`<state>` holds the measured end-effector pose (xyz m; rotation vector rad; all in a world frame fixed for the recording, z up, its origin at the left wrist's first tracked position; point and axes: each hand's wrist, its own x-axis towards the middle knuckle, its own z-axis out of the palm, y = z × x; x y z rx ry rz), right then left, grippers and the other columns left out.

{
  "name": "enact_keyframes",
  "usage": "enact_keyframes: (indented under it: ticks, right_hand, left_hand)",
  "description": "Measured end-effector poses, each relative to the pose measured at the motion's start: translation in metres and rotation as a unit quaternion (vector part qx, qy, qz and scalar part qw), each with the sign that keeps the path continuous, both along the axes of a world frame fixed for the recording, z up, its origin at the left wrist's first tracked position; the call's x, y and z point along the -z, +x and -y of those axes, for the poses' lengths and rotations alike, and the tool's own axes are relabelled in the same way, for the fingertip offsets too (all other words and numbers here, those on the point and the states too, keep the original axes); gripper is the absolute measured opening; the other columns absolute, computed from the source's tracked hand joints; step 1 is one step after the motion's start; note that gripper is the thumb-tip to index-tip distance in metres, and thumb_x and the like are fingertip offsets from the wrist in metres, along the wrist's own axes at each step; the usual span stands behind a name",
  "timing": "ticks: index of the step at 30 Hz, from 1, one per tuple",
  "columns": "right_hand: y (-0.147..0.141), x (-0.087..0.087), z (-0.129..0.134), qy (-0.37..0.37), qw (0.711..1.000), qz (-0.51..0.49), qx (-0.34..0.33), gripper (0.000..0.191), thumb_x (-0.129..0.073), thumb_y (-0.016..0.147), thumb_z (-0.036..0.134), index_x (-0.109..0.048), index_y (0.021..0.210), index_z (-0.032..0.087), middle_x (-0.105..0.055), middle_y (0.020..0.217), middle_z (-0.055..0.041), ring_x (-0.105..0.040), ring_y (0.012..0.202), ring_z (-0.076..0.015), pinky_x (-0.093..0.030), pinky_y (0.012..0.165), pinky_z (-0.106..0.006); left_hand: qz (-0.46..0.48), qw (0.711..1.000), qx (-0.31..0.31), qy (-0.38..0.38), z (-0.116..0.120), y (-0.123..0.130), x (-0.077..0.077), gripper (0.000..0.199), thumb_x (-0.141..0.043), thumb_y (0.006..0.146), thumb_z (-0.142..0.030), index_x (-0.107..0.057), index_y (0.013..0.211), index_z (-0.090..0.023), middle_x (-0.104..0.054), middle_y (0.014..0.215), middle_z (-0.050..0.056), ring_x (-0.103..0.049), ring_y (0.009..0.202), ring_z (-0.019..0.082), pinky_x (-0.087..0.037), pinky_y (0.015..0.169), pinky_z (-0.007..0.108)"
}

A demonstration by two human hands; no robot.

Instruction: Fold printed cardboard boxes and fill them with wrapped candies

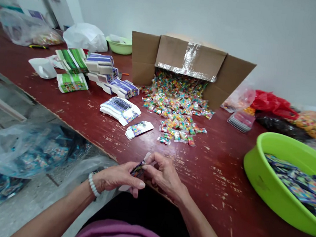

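Observation:
Close to my body, at the table's front edge, my left hand point(123, 177) is closed around a small dark printed carton point(138, 168). The fingers of my right hand point(163, 172) pinch the same carton at its white flap end. My fingers cover most of it. Just beyond my hands a flattened carton point(139, 129) lies on the table, with a fanned stack of flat cartons point(120, 109) behind it. Small clear-wrapped colourful candies point(179, 121) spill toward me from a cardboard box point(191, 57) lying on its side.
To my right stands a green tub point(259, 161) holding many dark printed packets. Banded carton bundles point(73, 60) and a white mug point(42, 68) are at the left. Farther right lie a red plastic bag point(273, 104) and a notebook point(240, 121). Plastic bags of blue packets point(41, 150) rest below the table.

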<state>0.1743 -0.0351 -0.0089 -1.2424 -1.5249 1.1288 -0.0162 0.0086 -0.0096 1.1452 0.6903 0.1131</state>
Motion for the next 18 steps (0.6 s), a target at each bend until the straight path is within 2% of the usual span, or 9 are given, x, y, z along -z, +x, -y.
enact_keyframes:
  ticks: [2, 6, 10, 14, 16, 18]
  right_hand:
    - [0.001, -0.001, 0.006, -0.015, 0.999, -0.012, -0.03, 0.004, -0.063, 0.086, 0.024, -0.062, 0.084, 0.021, -0.062, 0.074, 0.0034, -0.053, 0.059, -0.0111, -0.04, 0.054, -0.02]
    - [0.013, -0.001, 0.014, -0.054, 0.993, 0.005, -0.103, 0.007, -0.067, 0.084, 0.027, -0.063, 0.085, 0.02, -0.058, 0.069, 0.0048, -0.049, 0.06, -0.0107, -0.039, 0.056, -0.019]
    - [0.021, -0.005, 0.02, -0.022, 0.986, 0.068, -0.15, 0.005, -0.063, 0.085, 0.023, -0.068, 0.086, 0.022, -0.059, 0.076, 0.003, -0.051, 0.067, -0.0126, -0.043, 0.063, -0.021]
    - [0.019, -0.014, 0.021, 0.044, 0.987, 0.049, -0.145, 0.015, -0.067, 0.084, 0.022, -0.072, 0.098, 0.025, -0.064, 0.095, 0.0001, -0.059, 0.088, -0.017, -0.047, 0.08, -0.026]
    - [0.017, -0.014, 0.021, 0.043, 0.987, 0.032, -0.155, 0.019, -0.064, 0.084, 0.018, -0.073, 0.098, 0.026, -0.065, 0.095, 0.0005, -0.061, 0.089, -0.0174, -0.047, 0.081, -0.026]
    - [0.016, -0.01, 0.02, 0.024, 0.984, 0.043, -0.172, 0.025, -0.061, 0.081, 0.012, -0.074, 0.097, 0.026, -0.065, 0.089, 0.0017, -0.06, 0.081, -0.0161, -0.046, 0.076, -0.025]
  left_hand:
    - [-0.013, 1.0, 0.015, -0.002, 0.001, 0.002, 0.001, 0.04, -0.08, 0.067, -0.039, -0.063, 0.095, -0.015, -0.055, 0.073, -0.004, -0.055, 0.058, 0.01, -0.047, 0.06, 0.025]
    - [-0.038, 0.999, 0.034, 0.012, 0.008, 0.008, 0.007, 0.046, -0.083, 0.061, -0.035, -0.059, 0.095, -0.017, -0.054, 0.08, -0.003, -0.057, 0.061, 0.012, -0.049, 0.058, 0.026]
    - [-0.068, 0.993, -0.022, 0.097, 0.015, 0.012, 0.017, 0.042, -0.078, 0.062, -0.029, -0.06, 0.098, -0.016, -0.056, 0.083, -0.001, -0.054, 0.068, 0.014, -0.05, 0.059, 0.027]
    - [-0.054, 0.975, -0.051, 0.209, 0.018, 0.009, 0.02, 0.034, -0.07, 0.071, -0.027, -0.065, 0.103, -0.016, -0.065, 0.094, 0.002, -0.058, 0.085, 0.019, -0.05, 0.075, 0.029]
    - [-0.061, 0.973, -0.028, 0.222, 0.017, 0.006, 0.017, 0.042, -0.072, 0.069, -0.027, -0.065, 0.109, -0.017, -0.068, 0.102, 0.003, -0.06, 0.094, 0.022, -0.049, 0.083, 0.031]
    - [-0.085, 0.971, -0.002, 0.224, 0.016, 0.003, 0.014, 0.056, -0.077, 0.063, -0.026, -0.063, 0.116, -0.018, -0.069, 0.11, 0.004, -0.06, 0.101, 0.025, -0.047, 0.09, 0.033]
